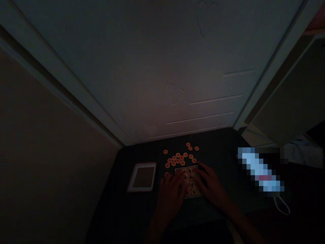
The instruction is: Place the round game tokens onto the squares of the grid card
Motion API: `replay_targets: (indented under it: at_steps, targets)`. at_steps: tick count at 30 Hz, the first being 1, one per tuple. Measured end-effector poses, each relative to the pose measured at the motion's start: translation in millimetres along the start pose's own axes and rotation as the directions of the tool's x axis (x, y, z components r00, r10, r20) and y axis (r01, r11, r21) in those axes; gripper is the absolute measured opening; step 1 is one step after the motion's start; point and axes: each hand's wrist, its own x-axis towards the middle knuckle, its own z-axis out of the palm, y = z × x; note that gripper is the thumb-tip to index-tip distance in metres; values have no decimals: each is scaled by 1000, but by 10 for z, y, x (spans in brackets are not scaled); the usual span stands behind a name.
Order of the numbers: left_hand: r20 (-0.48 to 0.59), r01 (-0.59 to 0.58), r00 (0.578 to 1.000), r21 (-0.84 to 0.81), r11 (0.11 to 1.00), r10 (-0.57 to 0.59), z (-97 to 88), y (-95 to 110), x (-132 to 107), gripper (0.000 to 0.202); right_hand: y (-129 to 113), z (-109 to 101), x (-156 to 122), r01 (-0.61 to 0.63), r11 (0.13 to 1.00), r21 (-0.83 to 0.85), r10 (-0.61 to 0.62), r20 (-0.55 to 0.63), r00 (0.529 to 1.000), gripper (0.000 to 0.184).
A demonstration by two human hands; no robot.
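A small shallow box sits on the dark table, filled with rows of round Chinese chess pieces bearing dark characters. Over its left side lies my left hand, fingers stretched out onto the pieces. From the right, my right hand reaches over the box's right edge, its fingers spread and touching the pieces there. Neither hand visibly holds anything. Just beyond the box, several loose pieces with red characters are scattered flat. One more loose piece lies beside my left fingers. Dim light blurs the fingertips.
A flat, pale-rimmed tray or lid lies to the left on the table. At right is a bright, pixelated device with a white cord. A pale panel with heart reliefs rises behind the table.
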Motion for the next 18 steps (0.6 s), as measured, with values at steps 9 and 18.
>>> replay_targets:
  at_steps: [9,18]
  targets:
    - [16,-48,999,55,997,47,65,-27,22,40,-5,6,-23,-5,998,-59,7,31,999,40]
    - [28,-82,996,73,994,80,84,-47,21,44,-76,-94,57,34,994,-106,-19,143,989,45]
